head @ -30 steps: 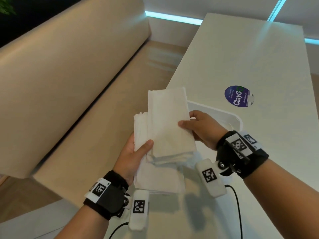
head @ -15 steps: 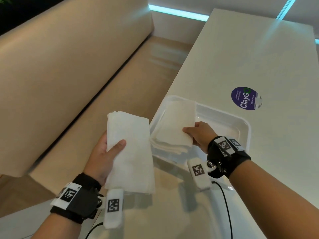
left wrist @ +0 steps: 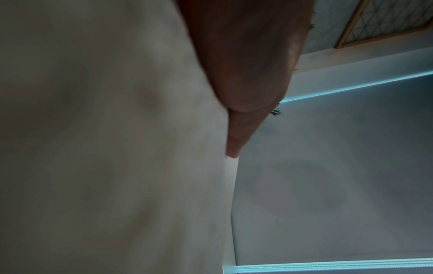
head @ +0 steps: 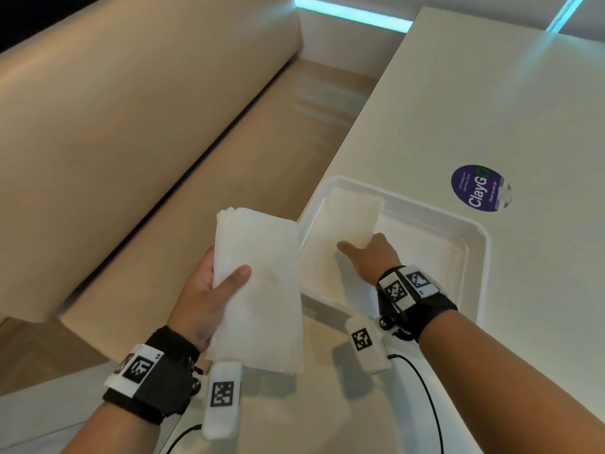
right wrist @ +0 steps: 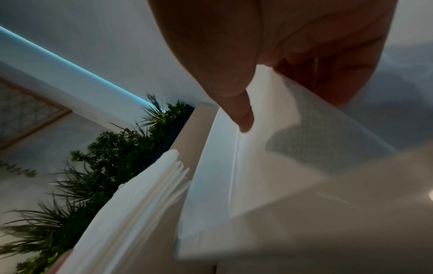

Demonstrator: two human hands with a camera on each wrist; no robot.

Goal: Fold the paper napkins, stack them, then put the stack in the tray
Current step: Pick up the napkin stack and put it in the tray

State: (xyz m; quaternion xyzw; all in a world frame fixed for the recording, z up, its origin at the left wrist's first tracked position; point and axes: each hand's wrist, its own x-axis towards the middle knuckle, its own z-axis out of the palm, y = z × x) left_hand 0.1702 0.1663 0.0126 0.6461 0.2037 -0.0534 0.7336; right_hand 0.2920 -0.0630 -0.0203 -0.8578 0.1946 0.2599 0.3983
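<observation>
A white tray [head: 473,247] sits at the table's near left edge. In its left half lies a folded stack of white napkins [head: 352,214]. My right hand [head: 358,249] pinches the near end of that stack, thumb on top and fingers underneath; the right wrist view shows the thumb [right wrist: 242,118] pressed on the folded napkins [right wrist: 269,148]. Left of the tray, off the table edge, my left hand [head: 229,285] grips a second, larger stack of napkins [head: 262,309] with its thumb across the top sheet. In the left wrist view that stack [left wrist: 105,148] fills the left side beside the thumb [left wrist: 246,74].
The pale table [head: 491,93] stretches away behind the tray, with a round purple sticker [head: 479,188] on it. A beige bench seat [head: 163,208] with a padded back runs along the left, below the table edge. Black cables trail from both wrist bands near me.
My right hand carried the folded napkins off the left-hand stack, to the right and down into the tray. My left hand drew its stack left, away from the tray.
</observation>
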